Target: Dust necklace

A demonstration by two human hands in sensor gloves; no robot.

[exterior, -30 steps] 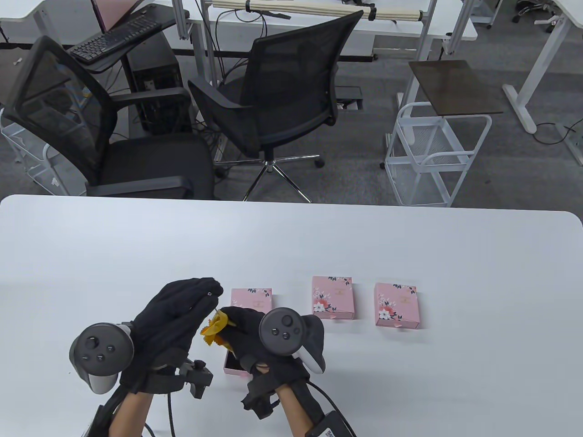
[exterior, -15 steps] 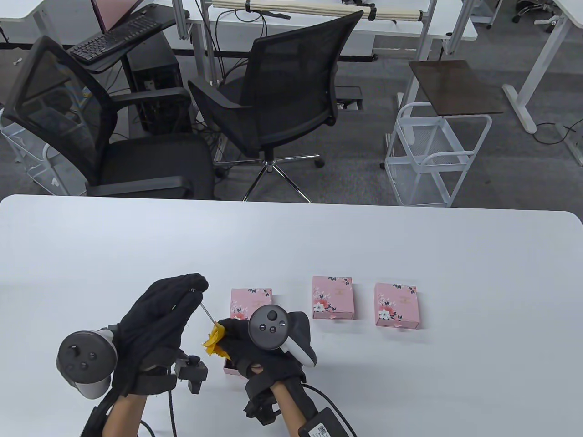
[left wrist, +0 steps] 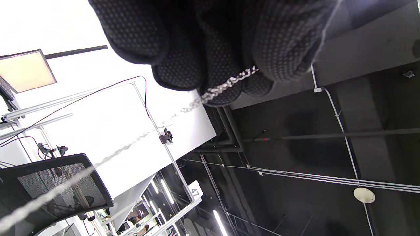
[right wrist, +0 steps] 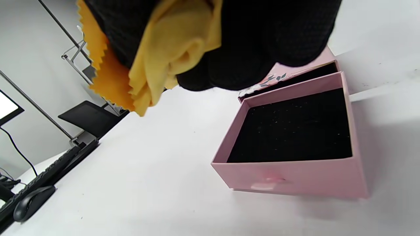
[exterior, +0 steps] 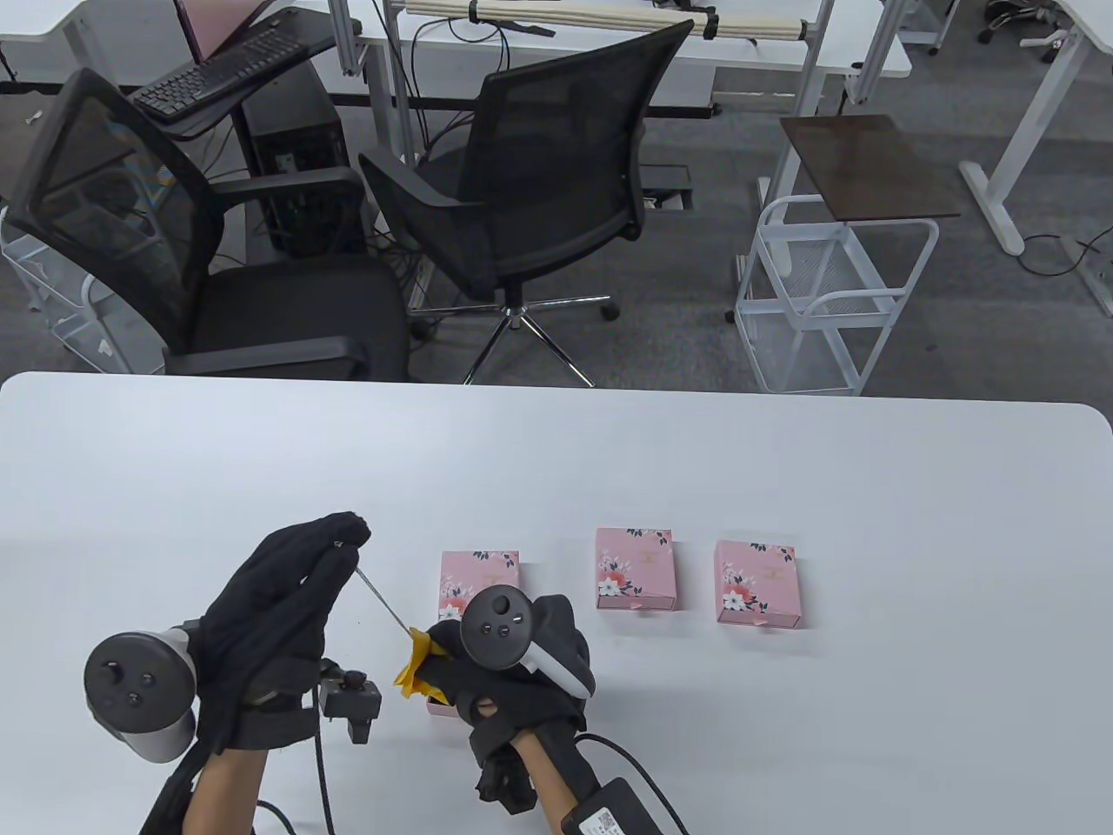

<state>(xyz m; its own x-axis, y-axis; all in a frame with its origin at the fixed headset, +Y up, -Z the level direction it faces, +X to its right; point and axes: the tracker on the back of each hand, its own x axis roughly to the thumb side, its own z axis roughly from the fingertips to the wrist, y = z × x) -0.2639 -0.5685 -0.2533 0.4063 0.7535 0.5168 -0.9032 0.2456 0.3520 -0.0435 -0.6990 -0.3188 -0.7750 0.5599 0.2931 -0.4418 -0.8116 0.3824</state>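
Observation:
My left hand (exterior: 296,583) pinches one end of a thin silver necklace chain (exterior: 376,596), seen close in the left wrist view (left wrist: 226,83). The chain runs taut down to my right hand (exterior: 487,661), which grips a folded yellow cloth (exterior: 416,665) around it; the cloth also shows in the right wrist view (right wrist: 170,49). Under my right hand lies an open pink drawer box (right wrist: 295,144) with a black foam lining and nothing in it. Its pink floral sleeve (exterior: 478,574) lies just behind it.
Two more shut pink floral boxes (exterior: 635,568) (exterior: 755,583) lie to the right on the white table (exterior: 783,713). Black office chairs (exterior: 522,191) stand beyond the table's far edge. A white wire cart (exterior: 826,296) stands at the back right.
My left hand has moved left and away from my right hand, so more of the chain has come out of the cloth. My right hand has shifted slightly left and toward me.

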